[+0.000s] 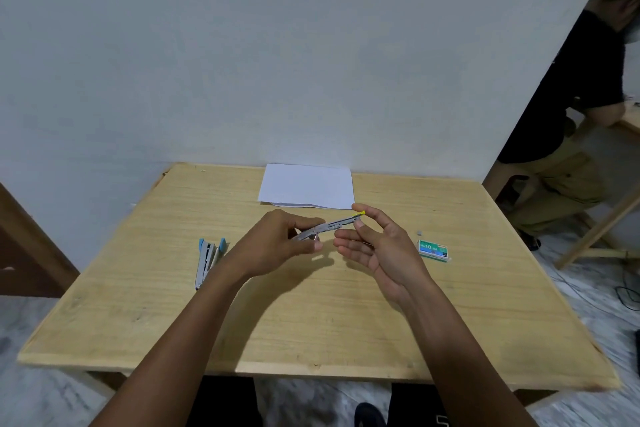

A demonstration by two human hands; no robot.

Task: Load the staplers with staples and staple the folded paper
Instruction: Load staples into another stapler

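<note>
Head view — staple box [433, 249] on table [311, 322], contents hidden.

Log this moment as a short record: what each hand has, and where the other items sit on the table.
left hand: grips the grey body of the yellow-tipped stapler, held above the table
right hand: pinches the stapler's yellow end between thumb and forefinger
blue stapler: lies on the table left of the hands, untouched
staple box: green, on the table right of the hands
folded paper: flat at the far edge, by the wall
</note>
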